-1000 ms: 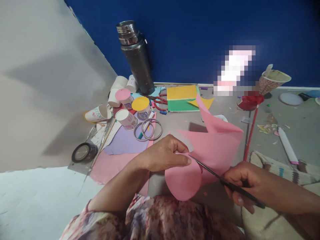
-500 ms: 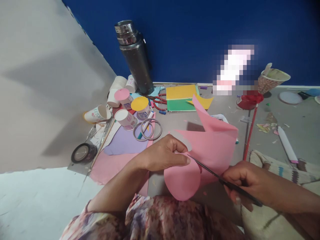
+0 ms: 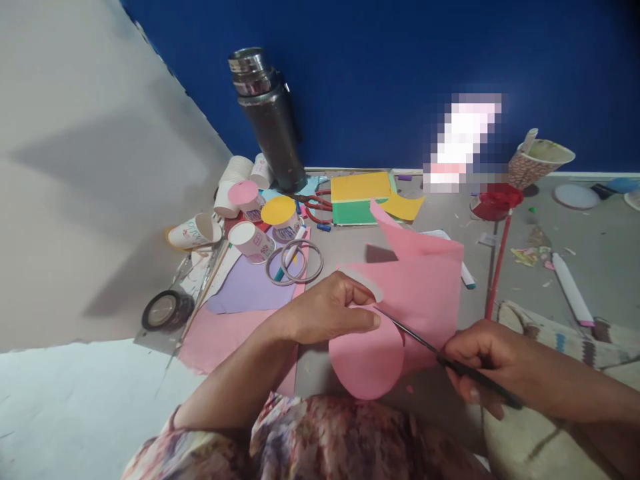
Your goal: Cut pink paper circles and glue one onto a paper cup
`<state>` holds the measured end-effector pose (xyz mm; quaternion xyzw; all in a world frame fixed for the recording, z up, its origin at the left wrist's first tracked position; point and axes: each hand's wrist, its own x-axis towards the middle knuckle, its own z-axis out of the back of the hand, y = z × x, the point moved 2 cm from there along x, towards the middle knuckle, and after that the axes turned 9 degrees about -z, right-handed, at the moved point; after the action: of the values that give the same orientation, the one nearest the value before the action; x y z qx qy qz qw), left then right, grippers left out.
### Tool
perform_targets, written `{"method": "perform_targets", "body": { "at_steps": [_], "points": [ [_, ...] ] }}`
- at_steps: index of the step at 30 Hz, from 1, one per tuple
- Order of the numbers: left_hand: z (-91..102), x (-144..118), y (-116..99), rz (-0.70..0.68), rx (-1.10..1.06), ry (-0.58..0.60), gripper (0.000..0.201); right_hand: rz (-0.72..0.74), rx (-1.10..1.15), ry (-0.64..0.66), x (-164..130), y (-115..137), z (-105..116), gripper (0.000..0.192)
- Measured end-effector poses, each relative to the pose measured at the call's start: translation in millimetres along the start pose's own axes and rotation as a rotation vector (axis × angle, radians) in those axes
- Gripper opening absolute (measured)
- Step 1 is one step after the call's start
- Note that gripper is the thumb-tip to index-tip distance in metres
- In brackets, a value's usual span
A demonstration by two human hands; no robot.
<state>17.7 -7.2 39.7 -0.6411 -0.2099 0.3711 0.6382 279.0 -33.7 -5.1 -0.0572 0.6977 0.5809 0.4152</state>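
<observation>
My left hand pinches a pink paper sheet at the edge of a rounded flap that curls down toward my lap. My right hand grips black scissors, whose thin blades point up-left into the sheet and meet the paper right by my left thumb. The sheet's far corner folds upward over the table.
Behind stand a dark steel flask, several paper cups, two rings, red scissors, yellow and green card, and a tape roll. A red stick and a white marker lie at right.
The pink sheet's raised far corner has dropped lower and shifted left. My right hand with the scissors has edged slightly left and up; my left hand has stayed put.
</observation>
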Motion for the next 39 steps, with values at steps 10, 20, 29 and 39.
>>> {"method": "perform_targets", "body": {
  "at_steps": [10, 20, 29, 39],
  "points": [
    [-6.7, 1, 9, -0.112, -0.139, -0.378, 0.033, 0.02, 0.286, -0.021, 3, 9, -2, 0.067],
    [-10.5, -1, 6, -0.1, -0.19, -0.415, 0.04, -0.047, 0.391, 0.045, 3, 23, -11, 0.076],
    [-6.3, -2, 9, -0.073, -0.208, -0.361, 0.041, 0.067, 0.34, 0.014, 7, 4, -8, 0.066],
    [-3.7, -2, 5, -0.022, -0.248, -0.314, 0.035, -0.022, 0.316, 0.0, 4, 0, -8, 0.058]
  ]
}}
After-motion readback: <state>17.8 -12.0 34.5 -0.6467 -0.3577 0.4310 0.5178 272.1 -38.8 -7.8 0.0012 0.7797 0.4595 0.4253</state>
